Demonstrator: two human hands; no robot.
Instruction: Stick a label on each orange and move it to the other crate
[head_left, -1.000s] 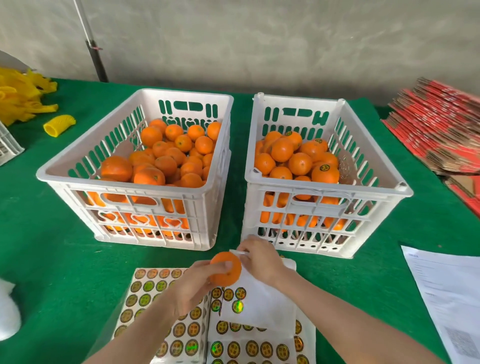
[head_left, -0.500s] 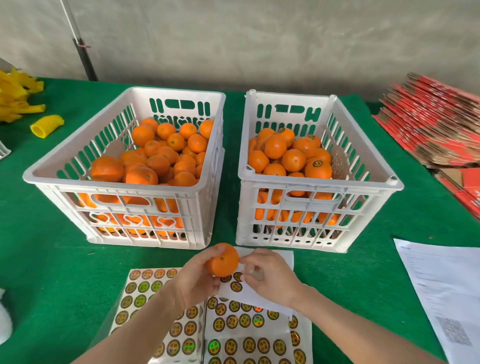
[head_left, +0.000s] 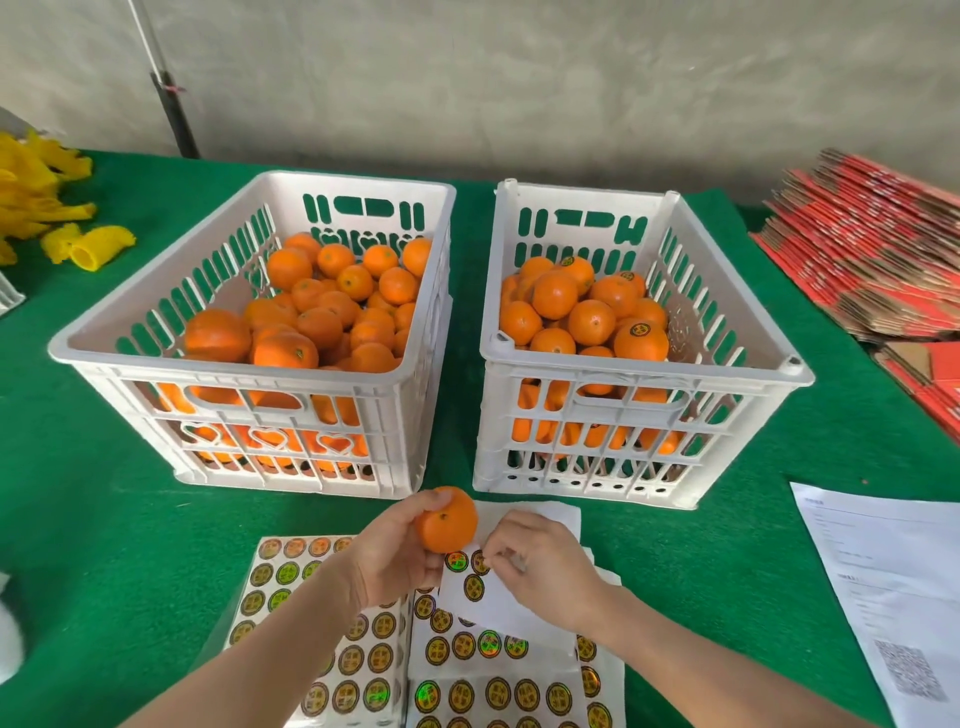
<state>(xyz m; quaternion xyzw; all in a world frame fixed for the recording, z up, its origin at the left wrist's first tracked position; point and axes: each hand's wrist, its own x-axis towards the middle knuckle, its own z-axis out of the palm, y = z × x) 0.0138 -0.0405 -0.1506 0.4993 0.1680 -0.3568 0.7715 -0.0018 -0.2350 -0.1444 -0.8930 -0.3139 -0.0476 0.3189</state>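
My left hand (head_left: 397, 556) grips one orange (head_left: 449, 522) above the sticker sheets (head_left: 467, 675), in front of the gap between the two crates. Just right of it, my right hand (head_left: 540, 564) pinches at a round label on the curled white backing sheet (head_left: 498, 592); whether the label is lifted off I cannot tell. The left white crate (head_left: 249, 364) holds many plain oranges. In the right white crate (head_left: 644, 369) lie oranges, some with round dark labels on top.
Green cloth covers the table (head_left: 104, 519). Yellow foam nets (head_left: 88, 244) lie at the far left, a stack of flat red cartons (head_left: 872, 249) at the far right, and a printed paper (head_left: 893, 582) at the near right.
My left hand has raised and turned the orange slightly. My right hand has slid down from the orange onto the backing sheet and now pinches at a label.
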